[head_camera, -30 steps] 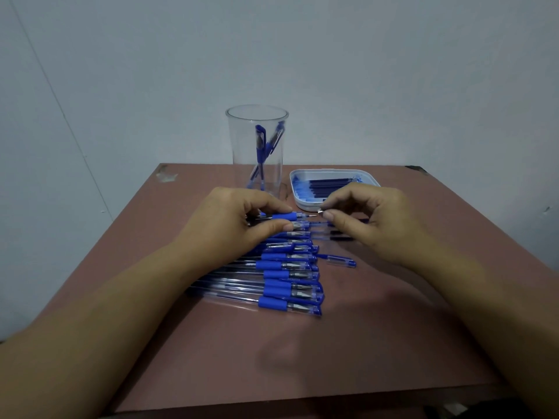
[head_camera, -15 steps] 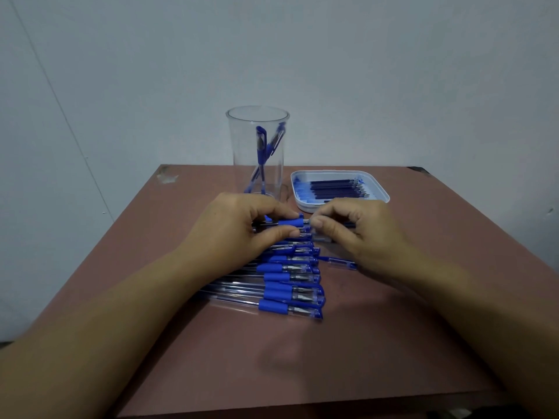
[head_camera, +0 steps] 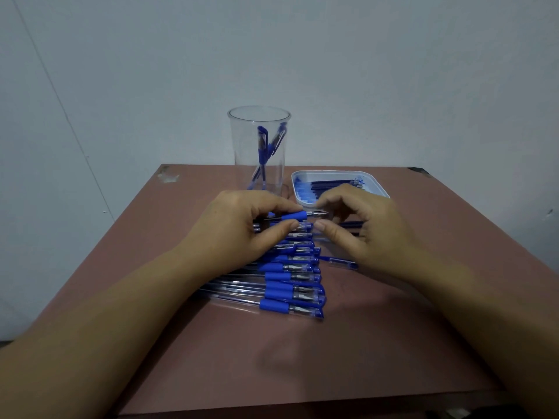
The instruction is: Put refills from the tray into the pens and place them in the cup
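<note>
Left forearm point(head_camera: 99, 337) and right forearm point(head_camera: 484, 300) are bare up to the wrists; the left grip point(head_camera: 239, 228) and right grip point(head_camera: 367, 229) are bare hands; the thumbnails point(head_camera: 320, 226) are short, plain and trimmed close; the knuckles show as soft rounded ridges.

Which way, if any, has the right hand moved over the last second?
Yes: the right hand has moved slightly left, toward the left hand; the tray's right front corner, hidden before, now shows.
</note>
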